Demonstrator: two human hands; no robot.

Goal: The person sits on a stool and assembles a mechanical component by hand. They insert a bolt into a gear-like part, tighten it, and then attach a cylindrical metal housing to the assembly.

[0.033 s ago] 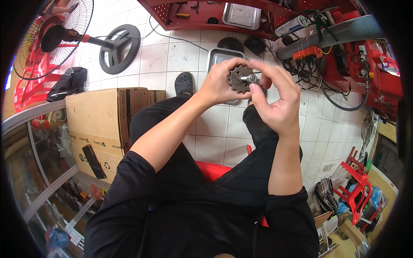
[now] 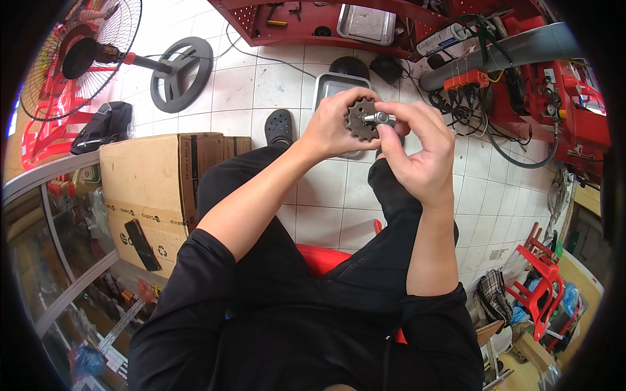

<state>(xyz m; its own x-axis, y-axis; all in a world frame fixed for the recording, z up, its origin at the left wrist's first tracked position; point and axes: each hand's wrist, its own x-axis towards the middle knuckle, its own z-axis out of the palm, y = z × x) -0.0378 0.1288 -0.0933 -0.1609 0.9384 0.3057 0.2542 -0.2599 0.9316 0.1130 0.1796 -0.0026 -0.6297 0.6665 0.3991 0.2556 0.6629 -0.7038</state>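
A: What is seen first, from the left?
B: Taking the sprocket as the hub of the clock, a cardboard box (image 2: pixel 150 169) is placed at about nine o'clock, and a dark phone (image 2: pixel 142 244) is laid on it at eight.

A: And nearer the work?
B: At nine o'clock, close in, the sprocket is cradled by the left hand (image 2: pixel 329 124). The fingers are wrapped around its far side and the palm is curled in; the grip underneath is hidden. Just before twelve, beyond the hands, a metal tray (image 2: pixel 339 81) is seen.

A: Where is the piece itself?
B: The dark toothed sprocket (image 2: pixel 356 124) is held up at one o'clock from the middle of the view, its toothed face turned toward the right hand. From its centre a silver fitting (image 2: pixel 385 119) is seen to project toward three o'clock.

A: And on the right?
B: Between three and four o'clock is the right hand (image 2: pixel 424 146). Its thumb and forefinger appear pinched on the fitting's outer end; the other fingers are bent and partly hidden.

A: How far has it come?
B: About midway, it is judged. The two parts have been brought together at the centre, and neither has been set down. Whether the fitting is being tightened or loosened cannot be told.
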